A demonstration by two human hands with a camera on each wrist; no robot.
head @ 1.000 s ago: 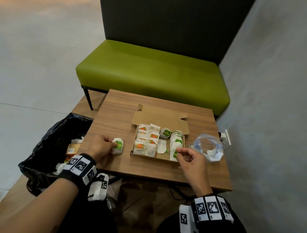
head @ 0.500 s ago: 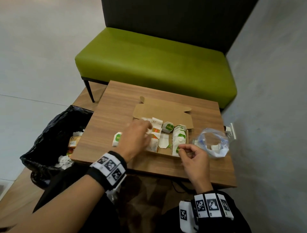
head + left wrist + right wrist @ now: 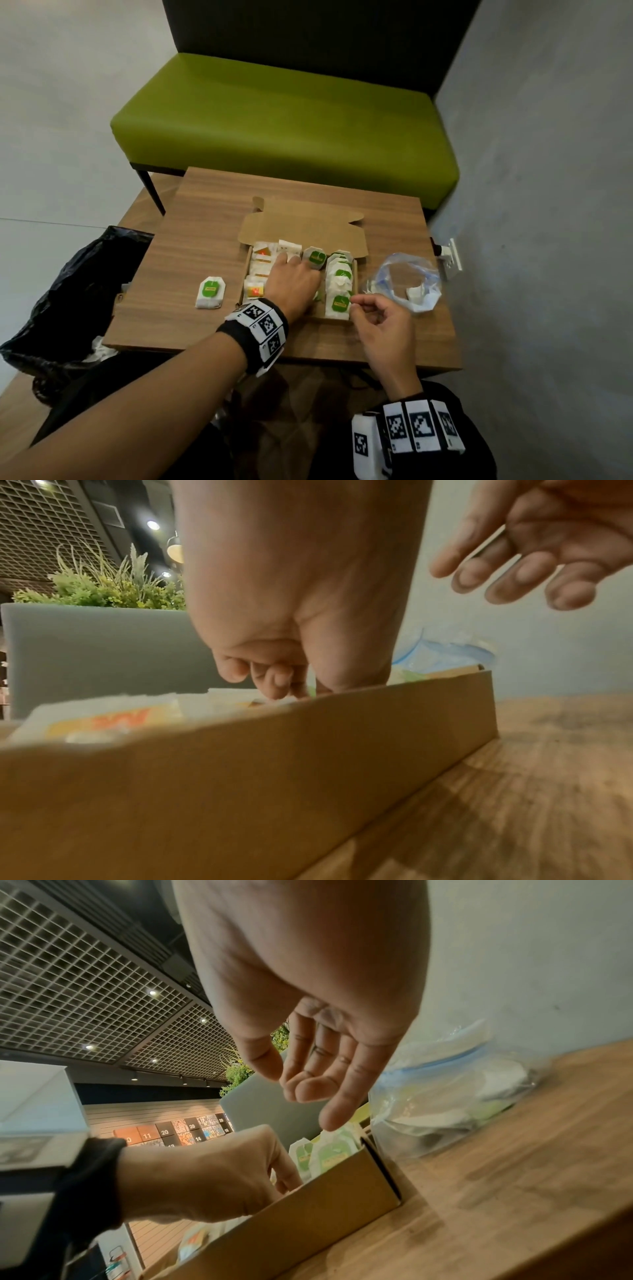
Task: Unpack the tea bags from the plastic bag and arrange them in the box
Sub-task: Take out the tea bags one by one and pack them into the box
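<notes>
An open cardboard box [image 3: 301,226] sits mid-table, with orange-labelled tea bags [image 3: 255,291] at its left and a row of green-labelled tea bags [image 3: 339,287] at its right. My left hand [image 3: 291,263] reaches into the box's middle. In the left wrist view its fingers [image 3: 274,677] bend down among the tea bags, and the box wall [image 3: 240,777] hides their tips. My right hand [image 3: 363,303] hovers at the box's near right corner, fingers relaxed and holding nothing [image 3: 308,1093]. One green tea bag [image 3: 210,291] lies on the table left of the box. The clear plastic bag [image 3: 400,274] stands right of the box.
The wooden table [image 3: 394,342] abuts a grey wall [image 3: 548,205] with a socket [image 3: 448,258] at the right. A black bin bag [image 3: 68,291] with rubbish stands at the table's left. A green bench [image 3: 284,130] stands behind the table.
My left hand let go of the green tea bag on the table and moved right into the box. My right hand has stayed at the box's near right corner.
</notes>
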